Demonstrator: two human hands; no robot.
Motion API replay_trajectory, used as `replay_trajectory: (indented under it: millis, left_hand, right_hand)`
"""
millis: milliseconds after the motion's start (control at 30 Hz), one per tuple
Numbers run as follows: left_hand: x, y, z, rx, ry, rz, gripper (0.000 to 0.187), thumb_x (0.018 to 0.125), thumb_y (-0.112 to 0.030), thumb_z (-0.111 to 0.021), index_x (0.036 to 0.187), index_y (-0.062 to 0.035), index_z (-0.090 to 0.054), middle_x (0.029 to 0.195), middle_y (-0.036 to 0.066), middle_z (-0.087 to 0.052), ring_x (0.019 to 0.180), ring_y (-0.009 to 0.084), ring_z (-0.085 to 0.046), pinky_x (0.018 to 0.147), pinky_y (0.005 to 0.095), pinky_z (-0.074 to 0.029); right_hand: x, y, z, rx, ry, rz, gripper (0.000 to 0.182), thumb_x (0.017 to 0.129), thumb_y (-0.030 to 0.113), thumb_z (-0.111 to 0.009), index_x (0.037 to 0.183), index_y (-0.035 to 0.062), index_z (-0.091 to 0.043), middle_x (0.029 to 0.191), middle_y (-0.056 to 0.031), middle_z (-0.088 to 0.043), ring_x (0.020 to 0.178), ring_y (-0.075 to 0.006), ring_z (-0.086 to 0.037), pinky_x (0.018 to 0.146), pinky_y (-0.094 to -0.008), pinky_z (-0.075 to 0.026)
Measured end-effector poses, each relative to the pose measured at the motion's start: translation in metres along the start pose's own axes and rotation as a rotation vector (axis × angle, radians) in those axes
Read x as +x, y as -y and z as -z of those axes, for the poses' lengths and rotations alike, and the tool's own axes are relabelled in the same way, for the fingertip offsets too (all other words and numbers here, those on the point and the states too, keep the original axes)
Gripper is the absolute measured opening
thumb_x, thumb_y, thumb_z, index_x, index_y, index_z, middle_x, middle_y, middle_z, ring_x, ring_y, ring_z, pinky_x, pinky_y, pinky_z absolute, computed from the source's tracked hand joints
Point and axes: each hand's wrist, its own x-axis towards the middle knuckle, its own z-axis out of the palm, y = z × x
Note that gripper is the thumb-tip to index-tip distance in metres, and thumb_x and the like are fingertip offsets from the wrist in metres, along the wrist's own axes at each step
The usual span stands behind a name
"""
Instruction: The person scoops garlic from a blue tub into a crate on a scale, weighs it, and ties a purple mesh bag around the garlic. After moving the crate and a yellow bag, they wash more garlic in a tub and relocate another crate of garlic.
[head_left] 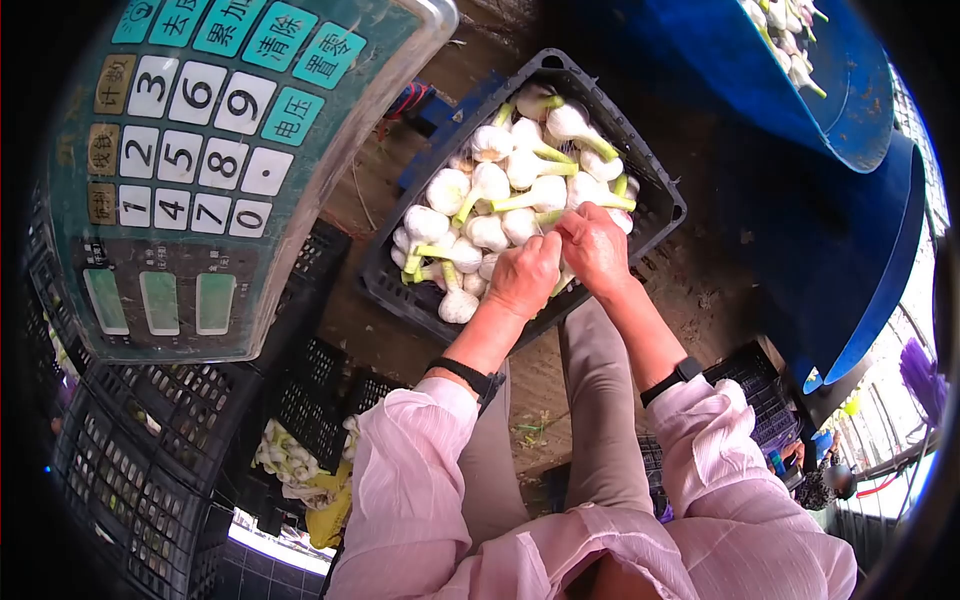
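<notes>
A black plastic crate (655, 180) stands on the floor in front of me, filled with white garlic bulbs (490, 185) that have short green stems. My left hand (527, 273) is over the crate's near side, its fingers curled in. Close beside it, my right hand (594, 245) is closed too, and the fingertips of both hands meet above the garlic. Whatever they pinch between them is too small or hidden to make out.
A scale's keypad and display panel (190, 215) fills the upper left. Stacked black crates (140, 470) stand at the lower left, near a yellow bag (328, 510). A blue chute (850, 120) holding more garlic is at the upper right.
</notes>
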Motion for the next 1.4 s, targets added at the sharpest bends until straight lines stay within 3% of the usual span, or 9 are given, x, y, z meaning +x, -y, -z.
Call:
replay_trajectory:
  millis: [233,400,500,633,800,1000,1033,1133,1400]
  left_hand:
    - [0.001,-0.004,0.019,-1.226,0.399,0.993,0.005,0.073,-0.003,-0.055,0.068,-0.0009,-0.057,0.06,0.006,-0.055,0.057,0.0169,-0.055,0.056,0.0249,-0.045]
    - [0.0,0.016,0.023,-1.855,0.437,1.019,0.011,0.079,-0.007,-0.054,0.085,0.0013,-0.056,0.083,0.006,-0.058,0.072,0.0123,-0.055,0.064,0.0231,-0.046]
    - [0.006,0.023,0.03,-1.434,0.532,1.032,0.011,0.081,-0.008,-0.052,0.085,0.0,-0.058,0.08,0.004,-0.058,0.07,0.0129,-0.055,0.064,0.0261,-0.047]
    - [0.021,0.034,0.019,0.007,0.364,0.257,0.013,0.077,-0.01,-0.05,0.08,-0.0001,-0.059,0.077,0.015,-0.059,0.07,0.0272,-0.058,0.064,0.036,-0.047]
    - [-0.001,0.029,0.025,0.062,0.102,0.289,0.02,0.069,-0.016,-0.059,0.083,-0.0012,-0.058,0.089,0.015,-0.054,0.084,0.0301,-0.052,0.071,0.0375,-0.044]
    - [-0.093,0.05,0.058,0.055,-0.539,0.958,0.074,0.068,-0.026,-0.064,0.121,0.0077,-0.025,0.125,0.026,-0.026,0.115,0.0378,-0.027,0.095,0.0453,-0.023]
    - [-0.132,0.072,0.017,-0.162,-0.561,1.444,0.066,0.072,-0.028,-0.063,0.117,0.0086,-0.032,0.119,0.025,-0.037,0.11,0.0338,-0.037,0.091,0.0435,-0.03]
    - [-0.163,0.102,-0.02,-0.841,-0.725,1.325,0.042,0.078,-0.028,-0.059,0.101,0.0055,-0.048,0.093,0.013,-0.055,0.079,0.0192,-0.053,0.068,0.0319,-0.044]
    - [-0.165,0.115,-0.051,-1.129,-0.91,1.321,0.02,0.083,-0.022,-0.054,0.088,-0.0023,-0.052,0.071,0.004,-0.055,0.057,0.0106,-0.053,0.049,0.0238,-0.046]
  right_hand:
    - [-0.035,0.024,0.034,0.28,-0.024,-0.267,0.009,0.066,0.01,-0.063,0.074,0.0055,-0.06,0.074,-0.0104,-0.057,0.066,-0.026,-0.058,0.063,-0.0338,-0.046]
    - [-0.025,0.033,0.028,0.01,0.175,-0.108,0.014,0.069,0.018,-0.06,0.066,0.0046,-0.055,0.065,-0.0112,-0.055,0.064,-0.0273,-0.056,0.057,-0.0375,-0.044]
    - [-0.018,0.026,0.027,-0.07,0.195,0.093,0.013,0.07,0.016,-0.058,0.065,0.0052,-0.053,0.063,-0.0106,-0.053,0.061,-0.0275,-0.055,0.055,-0.0387,-0.044]
    - [-0.021,-0.005,0.005,-0.172,0.195,0.212,0.009,0.07,0.015,-0.055,0.067,0.0059,-0.053,0.062,-0.0092,-0.052,0.059,-0.0279,-0.055,0.054,-0.0384,-0.044]
    - [-0.025,-0.015,0.005,-0.228,0.469,0.087,0.011,0.07,0.016,-0.056,0.072,0.0057,-0.055,0.073,-0.0108,-0.058,0.069,-0.029,-0.056,0.058,-0.0379,-0.045]
    - [0.046,-0.025,0.075,-0.494,-0.367,0.248,0.044,0.069,0.024,-0.063,0.108,0.0066,-0.05,0.084,-0.0143,-0.058,0.081,-0.028,-0.055,0.067,-0.0359,-0.046]
    - [0.06,-0.041,0.071,-0.57,-0.371,0.233,0.048,0.069,0.025,-0.063,0.11,0.0059,-0.047,0.083,-0.0156,-0.057,0.08,-0.0289,-0.055,0.068,-0.0367,-0.045]
    - [0.1,-0.031,0.074,-0.197,0.213,-0.311,0.052,0.068,0.025,-0.064,0.111,0.0018,-0.046,0.084,-0.0183,-0.057,0.077,-0.0272,-0.056,0.071,-0.0334,-0.043]
    - [0.109,-0.101,0.047,0.405,0.235,-0.274,0.03,0.078,0.023,-0.056,0.096,-0.0016,-0.056,0.083,-0.0023,-0.058,0.075,-0.0094,-0.049,0.072,-0.0234,-0.039]
